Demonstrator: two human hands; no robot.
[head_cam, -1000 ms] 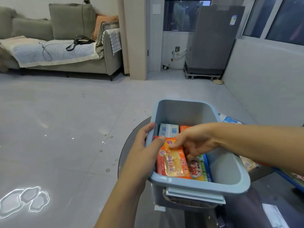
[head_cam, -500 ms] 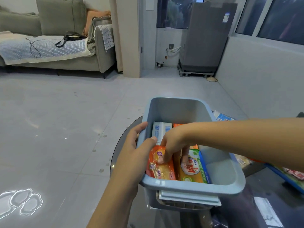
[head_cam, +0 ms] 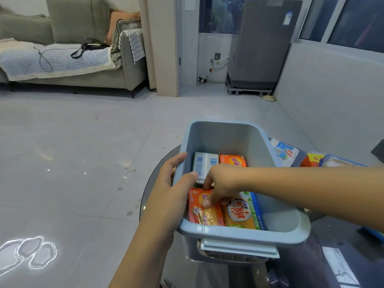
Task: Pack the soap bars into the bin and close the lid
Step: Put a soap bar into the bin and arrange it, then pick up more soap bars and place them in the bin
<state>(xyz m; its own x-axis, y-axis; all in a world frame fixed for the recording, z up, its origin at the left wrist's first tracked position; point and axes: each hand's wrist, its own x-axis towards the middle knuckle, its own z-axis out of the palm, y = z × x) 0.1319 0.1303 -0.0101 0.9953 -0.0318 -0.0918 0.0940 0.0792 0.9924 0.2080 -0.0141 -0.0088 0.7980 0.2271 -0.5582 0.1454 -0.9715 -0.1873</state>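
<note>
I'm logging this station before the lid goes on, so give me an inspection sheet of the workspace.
Surface: dark glass table, partly in view.
Job's things: blue bin open; four soap bars visible inside, including orange soap bar; no lid on it.
Clutter: more packets on the table beyond the bin.
Grippers: left hand grips the bin's left rim; right hand presses on the orange soap bar.
Cables: black cord on the sofa.
Surroundings: grey sofa, tiled floor.

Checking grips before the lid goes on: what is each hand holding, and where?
Left hand grips the bin's left rim. Right hand only presses fingertips on the orange soap bar.
</note>
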